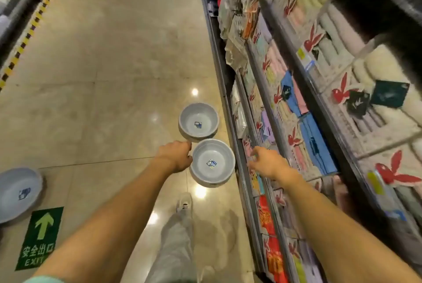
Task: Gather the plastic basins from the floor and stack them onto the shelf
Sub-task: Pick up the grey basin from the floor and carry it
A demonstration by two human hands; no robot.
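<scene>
Left hand (174,156) pinching rim of nearer basin (212,162) for lifting off floor (91,77); right hand (266,161) spread empty (poised opposite rim, presumably for support).

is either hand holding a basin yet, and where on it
The left hand is at the near basin's left rim, but whether it grips cannot be told. The right hand is open and holds nothing.

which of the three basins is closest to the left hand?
The nearer grey round plastic basin beside the shelf: the left hand is at its rim. The farther basin lies beyond; the third basin sits far left.
</scene>
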